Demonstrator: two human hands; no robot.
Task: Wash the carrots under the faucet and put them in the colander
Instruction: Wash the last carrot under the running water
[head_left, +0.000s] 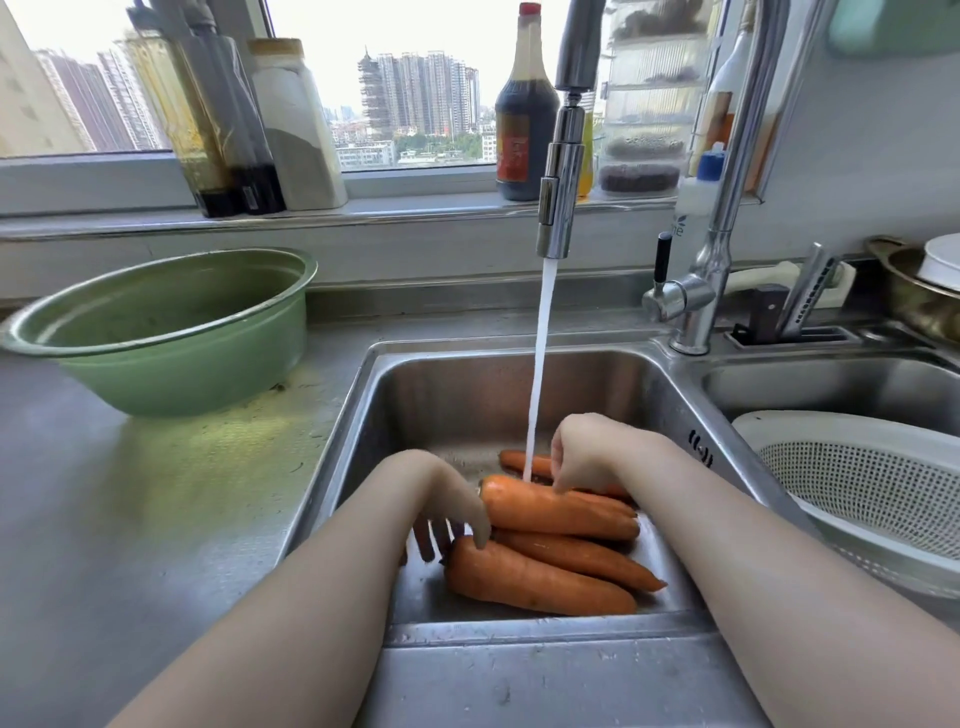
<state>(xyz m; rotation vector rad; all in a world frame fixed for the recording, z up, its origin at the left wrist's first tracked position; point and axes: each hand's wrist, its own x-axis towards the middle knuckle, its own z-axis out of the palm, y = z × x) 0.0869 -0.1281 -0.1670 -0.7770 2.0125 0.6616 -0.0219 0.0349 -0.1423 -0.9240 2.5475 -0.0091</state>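
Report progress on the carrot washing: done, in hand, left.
Done: the faucet is running; nothing more. In hand: the left hand and right hand touch the carrots piled in the sink, water striking the top carrot. Left: rinsing all of them and moving them into the colander, which shows no carrot.
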